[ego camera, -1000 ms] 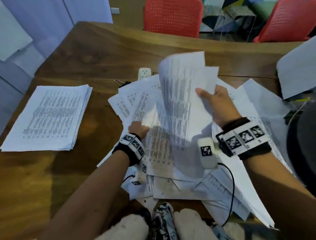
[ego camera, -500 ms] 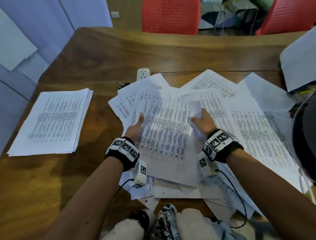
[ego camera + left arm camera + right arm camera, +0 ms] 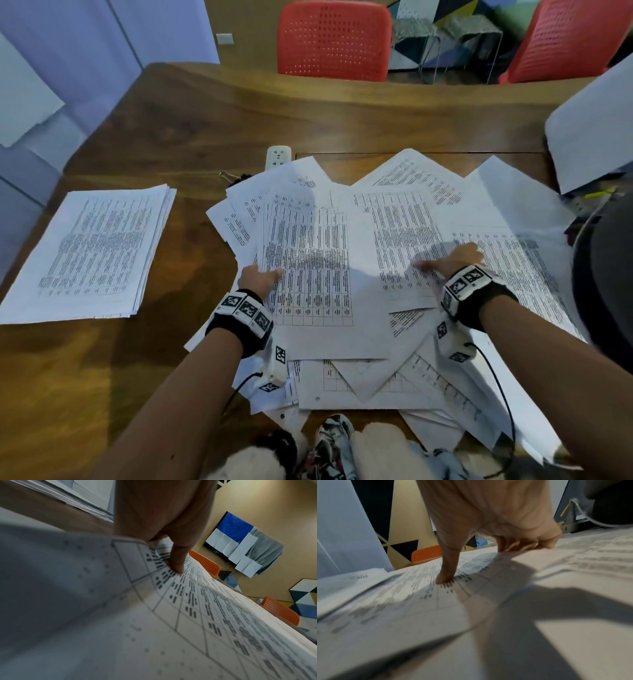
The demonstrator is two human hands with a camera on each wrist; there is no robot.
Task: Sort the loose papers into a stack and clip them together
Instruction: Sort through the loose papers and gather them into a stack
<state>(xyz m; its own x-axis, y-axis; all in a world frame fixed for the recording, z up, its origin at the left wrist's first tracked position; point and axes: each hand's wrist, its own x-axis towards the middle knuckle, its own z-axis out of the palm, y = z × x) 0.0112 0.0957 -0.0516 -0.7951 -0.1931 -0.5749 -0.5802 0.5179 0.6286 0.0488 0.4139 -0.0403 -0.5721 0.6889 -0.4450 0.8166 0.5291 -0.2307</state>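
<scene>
Currently the left hand (image 3: 260, 279) is gripping the near-left edge of a table-printed sheet (image 3: 308, 267), thumb lying on top and the other fingers tucked beneath it. The right hand (image 3: 452, 260) is pressing down on the loose papers (image 3: 411, 222), thumb (image 3: 447, 573) stretched out and fingertips bent onto the paper, grasping nothing. These scattered sheets are covering the middle and near edge of the desk (image 3: 308, 116). One tidy stack (image 3: 92, 253) is lying toward the desk's left edge. Two red chairs (image 3: 334, 37) are standing beyond the far edge.

Held both arms out in front. Left hand (image 3: 259, 279) pinched with its thumb, right hand (image 3: 452, 259) pressed down, fingers curled.
</scene>
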